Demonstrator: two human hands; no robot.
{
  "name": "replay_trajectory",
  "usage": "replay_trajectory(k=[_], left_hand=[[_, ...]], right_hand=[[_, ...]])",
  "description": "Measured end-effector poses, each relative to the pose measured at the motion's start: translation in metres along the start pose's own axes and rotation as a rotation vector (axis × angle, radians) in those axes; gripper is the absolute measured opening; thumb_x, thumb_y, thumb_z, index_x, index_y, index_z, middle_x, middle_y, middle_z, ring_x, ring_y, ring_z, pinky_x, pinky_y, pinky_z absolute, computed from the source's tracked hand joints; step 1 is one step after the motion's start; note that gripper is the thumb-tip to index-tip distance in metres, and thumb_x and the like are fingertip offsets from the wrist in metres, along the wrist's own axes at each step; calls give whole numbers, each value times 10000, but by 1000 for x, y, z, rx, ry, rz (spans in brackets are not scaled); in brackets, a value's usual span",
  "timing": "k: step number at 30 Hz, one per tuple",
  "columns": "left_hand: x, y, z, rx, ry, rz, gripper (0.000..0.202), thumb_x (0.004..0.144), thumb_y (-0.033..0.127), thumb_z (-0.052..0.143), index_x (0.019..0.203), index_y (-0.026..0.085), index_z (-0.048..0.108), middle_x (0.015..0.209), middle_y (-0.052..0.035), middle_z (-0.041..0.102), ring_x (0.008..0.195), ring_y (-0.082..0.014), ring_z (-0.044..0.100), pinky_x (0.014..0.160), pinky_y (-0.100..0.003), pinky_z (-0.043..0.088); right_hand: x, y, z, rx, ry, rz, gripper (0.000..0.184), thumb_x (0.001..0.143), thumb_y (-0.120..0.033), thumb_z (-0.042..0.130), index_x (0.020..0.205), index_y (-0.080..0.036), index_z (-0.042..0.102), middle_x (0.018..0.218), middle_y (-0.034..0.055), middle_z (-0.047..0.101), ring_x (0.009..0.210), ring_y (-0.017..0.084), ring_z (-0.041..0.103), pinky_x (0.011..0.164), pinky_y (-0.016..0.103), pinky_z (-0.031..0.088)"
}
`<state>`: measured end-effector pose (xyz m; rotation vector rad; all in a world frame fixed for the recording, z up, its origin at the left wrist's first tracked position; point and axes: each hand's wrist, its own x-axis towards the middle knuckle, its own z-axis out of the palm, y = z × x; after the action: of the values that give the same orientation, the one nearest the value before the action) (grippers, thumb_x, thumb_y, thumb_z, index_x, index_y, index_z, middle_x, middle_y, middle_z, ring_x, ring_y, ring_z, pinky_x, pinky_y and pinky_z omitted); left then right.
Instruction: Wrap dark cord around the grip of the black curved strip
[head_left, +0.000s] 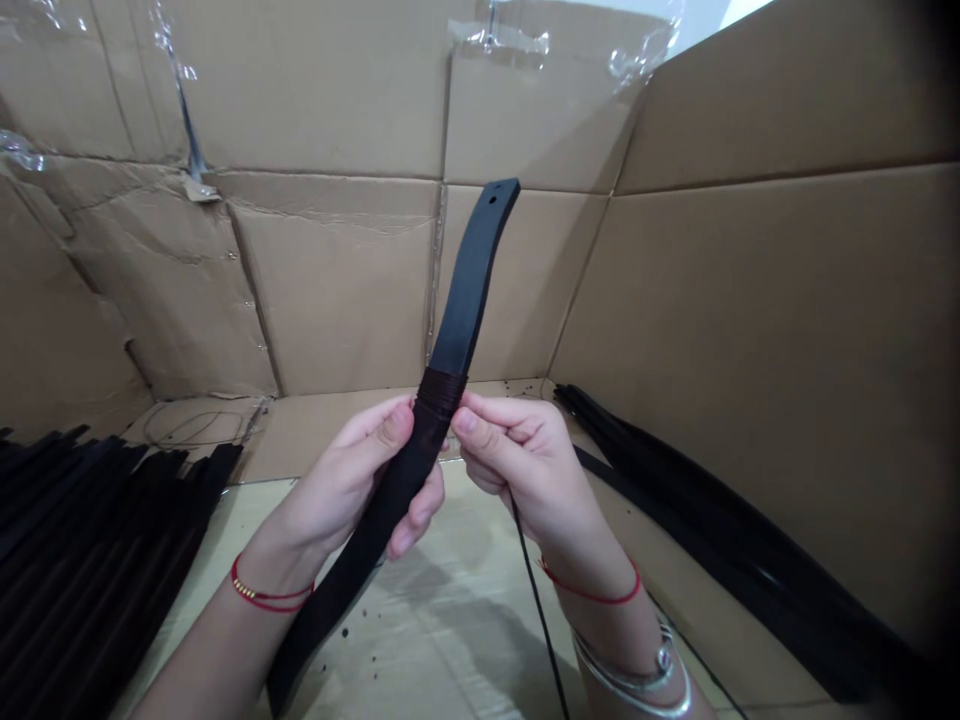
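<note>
Across the left grip (337, 480) slants the clamped black strip (405, 475); right grip (529, 455) pinches cord (535, 590).

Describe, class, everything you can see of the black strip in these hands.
The strip is long, flat and black, gently curved, perhaps wood or plastic. Near its squared upper end is a small hole. Dark brown cord is wound in close turns around it partway along. It slants up to the picture's right; the left hand grips it below the cord, and the right hand pinches at the cord's right edge.
</note>
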<state>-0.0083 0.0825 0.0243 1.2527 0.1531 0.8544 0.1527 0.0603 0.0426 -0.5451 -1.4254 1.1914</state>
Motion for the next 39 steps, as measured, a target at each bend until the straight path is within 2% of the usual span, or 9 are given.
replay_trajectory(k=[4, 9, 14, 19, 24, 27, 31, 35, 39], left_hand=[[-1, 3, 7, 114, 100, -10, 333, 999, 464, 336, 1041, 190, 522, 508, 46, 508, 327, -51, 394, 324, -120, 318], [-3, 4, 18, 611, 448, 95, 342, 982, 491, 386, 922, 187, 530, 589, 36, 519, 439, -55, 440, 410, -149, 338], [-3, 4, 19, 801, 502, 146, 348, 989, 497, 359, 937, 199, 532, 601, 38, 530, 447, -65, 458, 424, -168, 351], [-7, 6, 19, 510, 380, 107, 315, 984, 481, 391, 919, 193, 501, 560, 39, 537, 405, -56, 445, 390, -139, 341], [-5, 0, 16, -22, -39, -187, 413, 979, 525, 309, 816, 184, 475, 411, 42, 480, 243, -78, 338, 259, -166, 289], [0, -6, 19, 199, 166, -64, 421, 975, 538, 341, 878, 161, 502, 565, -4, 571, 432, -96, 521, 430, -186, 439], [4, -18, 25, 648, 540, 289, 316, 963, 482, 441, 1077, 195, 508, 722, 3, 589, 634, -115, 558, 592, -216, 437], [3, -21, 27, 924, 606, 352, 232, 988, 378, 434, 895, 193, 540, 623, 21, 563, 530, -99, 514, 527, -220, 359], [0, -8, 31, 492, 510, 263, 296, 989, 423, 415, 854, 183, 521, 616, 32, 544, 468, -69, 495, 440, -167, 376]], right_hand=[[0, -5, -2, -101, 6, 50, 303, 871, -348, 661, 1072, -133, 731, 501, -85, 218, 405, 34, 136, 364, 200, 73], [-3, -9, 3, -277, 200, -10, 210, 830, -326, 703, 798, -128, 766, 439, -62, 314, 399, 43, 167, 368, 226, 113], [-2, -7, 7, -296, 267, -41, 199, 823, -319, 710, 790, -129, 759, 438, -66, 313, 397, 39, 163, 365, 226, 87], [2, -3, -1, -198, 118, 57, 310, 810, -370, 724, 987, -117, 758, 448, -87, 286, 392, 27, 142, 353, 203, 65], [-1, -1, -1, 11, -80, 45, 317, 792, -344, 752, 1046, -154, 742, 541, -26, 520, 429, 51, 399, 398, 179, 310], [-2, 1, 5, 30, 10, -14, 187, 805, -280, 739, 929, -141, 747, 570, 13, 605, 471, 119, 564, 451, 236, 447], [0, 2, 15, -50, 205, -31, 204, 787, -278, 749, 909, -114, 748, 512, -19, 546, 430, 91, 506, 403, 210, 416], [2, 0, 15, -57, 165, -28, 156, 827, -248, 706, 890, -111, 747, 516, -27, 536, 440, 77, 505, 407, 192, 426], [2, 1, 10, 33, -46, -28, 204, 910, -251, 614, 1028, -122, 718, 555, -4, 605, 463, 111, 588, 468, 231, 496]])
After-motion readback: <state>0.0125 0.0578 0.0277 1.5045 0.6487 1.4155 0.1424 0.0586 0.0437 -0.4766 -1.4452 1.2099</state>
